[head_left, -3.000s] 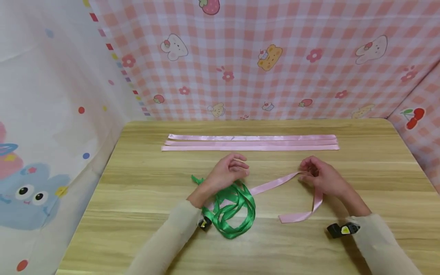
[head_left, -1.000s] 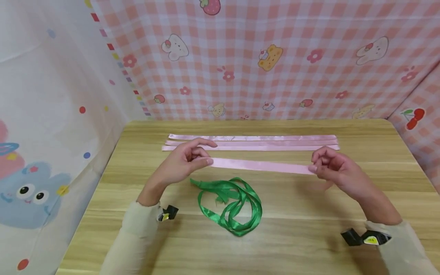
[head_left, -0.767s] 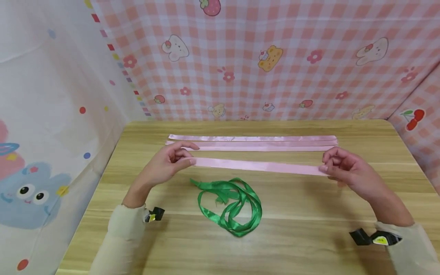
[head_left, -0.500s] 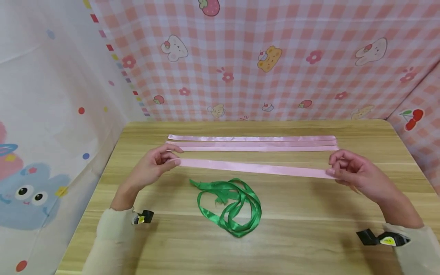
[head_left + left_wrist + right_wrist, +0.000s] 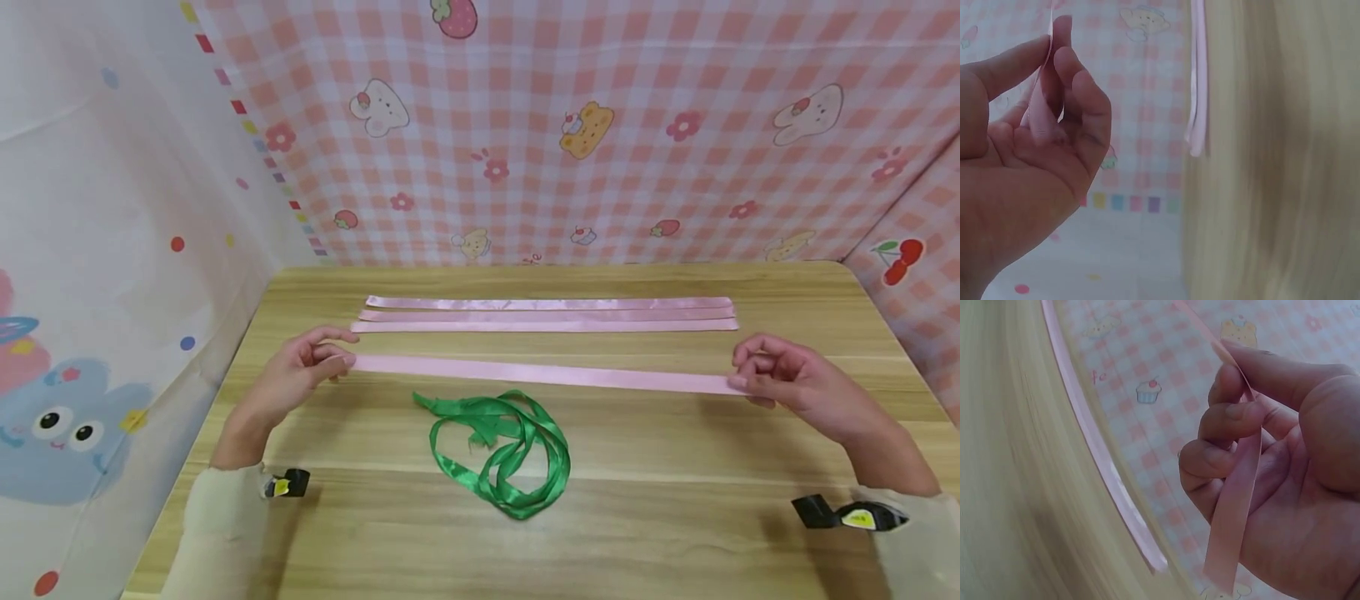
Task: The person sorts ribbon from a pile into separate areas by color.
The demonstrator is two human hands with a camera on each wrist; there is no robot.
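Observation:
A pink satin ribbon (image 5: 540, 372) is stretched nearly straight between both hands, its right side slightly lower in the head view. My left hand (image 5: 296, 371) pinches it near the left end with thumb and fingers; the left wrist view shows a short tail of ribbon (image 5: 1042, 119) tucked against the palm. At the other side my right hand (image 5: 795, 379) pinches the ribbon, and in the right wrist view a tail (image 5: 1232, 531) hangs below the fingers. Three pink ribbon strips (image 5: 547, 315) lie side by side just beyond the held one.
A loosely coiled green ribbon (image 5: 558, 467) lies on the wooden table (image 5: 420, 550), between the forearms and nearer than the held ribbon. Behind the table hangs a pink checked cloth (image 5: 630, 183), with a white printed cloth (image 5: 135, 275) at the left.
The held pink ribbon came out from under the green coil and was lifted. My left hand took hold of it, then both hands spread apart, drawing out a longer stretch.

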